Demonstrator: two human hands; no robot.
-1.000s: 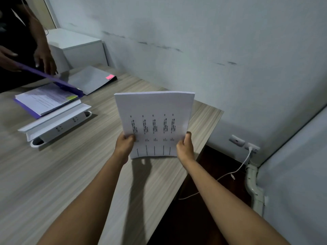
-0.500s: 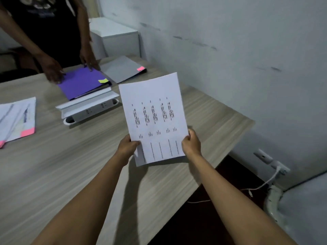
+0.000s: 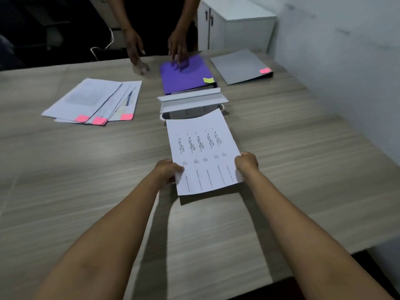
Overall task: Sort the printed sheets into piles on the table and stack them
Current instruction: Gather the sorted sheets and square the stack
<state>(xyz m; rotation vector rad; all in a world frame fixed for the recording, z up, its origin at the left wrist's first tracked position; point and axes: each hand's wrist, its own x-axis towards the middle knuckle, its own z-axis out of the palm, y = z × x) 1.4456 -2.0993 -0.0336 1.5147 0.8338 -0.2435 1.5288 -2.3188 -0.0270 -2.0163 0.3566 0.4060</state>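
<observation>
I hold a bundle of white printed sheets (image 3: 202, 148) just above the wooden table (image 3: 65, 191), near its middle. My left hand (image 3: 167, 171) grips the bundle's lower left edge and my right hand (image 3: 246, 162) grips its lower right edge. Rows of small dark print run across the top sheet. To the far left lies a fanned pile of printed sheets (image 3: 95, 101) with pink sticky tabs along the near edges.
A white power socket box (image 3: 191, 102) with raised flaps sits just beyond my sheets. Behind it lie a purple folder (image 3: 186, 74) with a yellow tab and a grey folder (image 3: 240, 67) with a pink tab. Another person's hands (image 3: 177, 47) reach over the purple folder. A white cabinet (image 3: 236, 24) stands at the back right.
My view has swung left and down over the table. The sheets have dropped from upright in front of me to nearly flat above the tabletop. The other person closed the purple folder.
</observation>
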